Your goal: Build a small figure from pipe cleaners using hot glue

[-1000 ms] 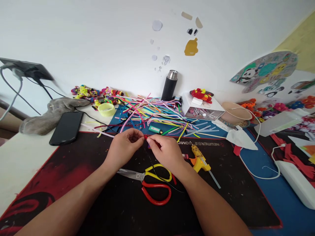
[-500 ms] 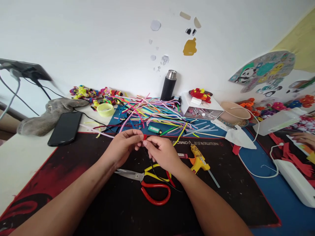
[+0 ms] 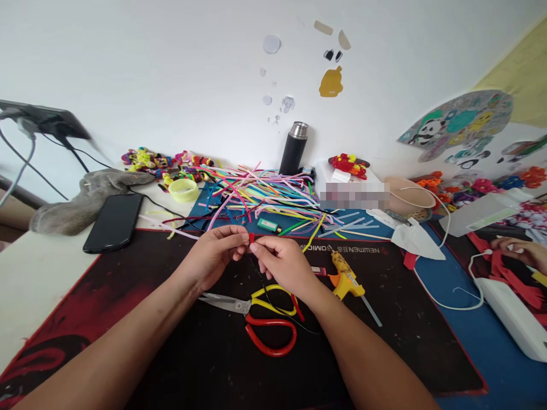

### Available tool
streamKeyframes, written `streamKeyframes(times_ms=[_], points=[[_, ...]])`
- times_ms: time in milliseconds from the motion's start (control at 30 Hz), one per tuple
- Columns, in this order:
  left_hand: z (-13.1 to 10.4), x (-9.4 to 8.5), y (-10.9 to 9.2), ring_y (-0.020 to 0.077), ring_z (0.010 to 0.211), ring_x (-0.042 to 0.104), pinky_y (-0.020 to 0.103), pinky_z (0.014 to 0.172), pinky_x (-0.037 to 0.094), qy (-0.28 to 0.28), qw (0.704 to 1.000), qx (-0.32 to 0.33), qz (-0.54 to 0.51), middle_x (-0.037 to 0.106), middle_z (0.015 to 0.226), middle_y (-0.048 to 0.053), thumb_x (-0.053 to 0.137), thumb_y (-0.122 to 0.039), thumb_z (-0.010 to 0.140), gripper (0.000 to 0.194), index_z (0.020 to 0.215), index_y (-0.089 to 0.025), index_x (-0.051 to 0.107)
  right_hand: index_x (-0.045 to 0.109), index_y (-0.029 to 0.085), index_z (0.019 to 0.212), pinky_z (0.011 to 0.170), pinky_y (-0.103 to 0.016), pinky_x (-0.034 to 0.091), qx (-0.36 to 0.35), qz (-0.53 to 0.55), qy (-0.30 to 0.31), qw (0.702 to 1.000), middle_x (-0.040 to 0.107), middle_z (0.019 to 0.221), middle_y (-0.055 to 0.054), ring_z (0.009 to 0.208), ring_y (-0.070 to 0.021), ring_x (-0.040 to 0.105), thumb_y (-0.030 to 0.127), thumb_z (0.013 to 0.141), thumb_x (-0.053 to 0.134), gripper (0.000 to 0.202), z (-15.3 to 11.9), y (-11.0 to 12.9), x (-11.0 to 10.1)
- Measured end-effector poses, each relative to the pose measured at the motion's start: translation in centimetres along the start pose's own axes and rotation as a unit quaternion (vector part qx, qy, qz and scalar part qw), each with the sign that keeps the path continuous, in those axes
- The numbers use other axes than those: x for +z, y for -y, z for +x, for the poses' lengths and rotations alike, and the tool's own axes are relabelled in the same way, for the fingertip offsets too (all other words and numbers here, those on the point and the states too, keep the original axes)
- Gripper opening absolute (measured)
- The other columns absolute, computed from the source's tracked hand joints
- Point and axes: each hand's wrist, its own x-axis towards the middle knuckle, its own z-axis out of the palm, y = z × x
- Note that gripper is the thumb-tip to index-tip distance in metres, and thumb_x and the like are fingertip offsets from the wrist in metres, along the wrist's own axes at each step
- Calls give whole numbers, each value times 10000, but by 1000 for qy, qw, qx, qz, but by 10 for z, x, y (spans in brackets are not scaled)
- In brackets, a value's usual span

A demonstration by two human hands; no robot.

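Note:
Between the fingertips of both hands is a small red piece (image 3: 252, 237), too small and covered to tell its kind. My left hand (image 3: 216, 256) pinches it from the left, thumb against forefinger. From the right, my right hand (image 3: 284, 265) pinches it too, its other fingers curled under. A thin black strand (image 3: 265, 290) trails down below my hands; its upper end is hidden. Just beneath lie scissors (image 3: 271, 341) with one red and one yellow handle loop, blades pointing left. A red strip (image 3: 298, 309) lies by the yellow loop.
A yellow glue gun (image 3: 348, 279) rests on the black mat (image 3: 405, 353) at right. Behind are loose pipe cleaners (image 3: 265, 193), a green lighter-like item (image 3: 269, 225), a black flask (image 3: 294, 149) and a tape roll (image 3: 183, 191). A phone (image 3: 113, 224) lies left; another person's hand (image 3: 523, 250) is far right.
Both my hands stay almost in place, and slightly more of the red piece shows between them. At the far right, the other person's hand has shifted over the red strips.

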Motion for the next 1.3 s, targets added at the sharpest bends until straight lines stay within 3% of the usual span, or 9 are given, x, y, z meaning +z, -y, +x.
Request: streamKeyframes(times_ms=[167, 467, 700, 1000, 1133, 1300], points=[[0, 1, 2, 100, 561, 545, 208, 506, 383, 9, 999, 25, 28, 663, 615, 1, 991, -283, 561, 306, 737, -157, 775, 706, 202, 860, 512, -202, 419, 5, 2, 9, 1000, 604, 613, 47, 497, -92, 561, 407, 1049, 557, 316, -1, 3, 1], [-1, -8, -3, 106, 579, 569, 203, 514, 414, 47, 997, -34, 46, 682, 666, 26, 1041, -340, 501, 378, 732, -160, 802, 668, 189, 784, 487, -205, 407, 53, 21, 68, 996, 597, 593, 51, 469, -86, 541, 388, 1013, 619, 307, 0, 8, -6], [-3, -5, -5, 106, 620, 547, 216, 576, 436, 65, 993, -33, 97, 691, 701, 28, 1022, -366, 514, 353, 701, -158, 808, 613, 198, 722, 515, -212, 398, 23, -51, 35, 998, 618, 603, 45, 504, -96, 572, 356, 1009, 616, 327, 1, 3, -8], [-1, -18, -8, 114, 609, 546, 232, 599, 430, 108, 980, -18, 168, 702, 723, 11, 943, -356, 632, 259, 753, -172, 807, 709, 204, 811, 559, -229, 375, 10, -86, 37, 996, 656, 637, 36, 558, -111, 599, 344, 1001, 652, 243, 2, 4, -13], [-6, -13, -16, 124, 605, 551, 246, 623, 438, 126, 965, -20, 230, 685, 694, -2, 889, -346, 655, 211, 732, -178, 788, 772, 211, 892, 586, -233, 384, 10, -112, 39, 993, 692, 675, 33, 594, -116, 619, 274, 989, 665, 158, 2, 6, -17], [-7, -8, -15, 157, 604, 599, 278, 641, 468, 110, 931, -7, 348, 707, 706, 1, 809, -391, 679, 228, 772, -184, 782, 807, 226, 886, 639, -257, 363, -34, -244, -6, 969, 780, 806, 12, 692, -133, 640, 185, 951, 698, 133, 2, 9, -14]])
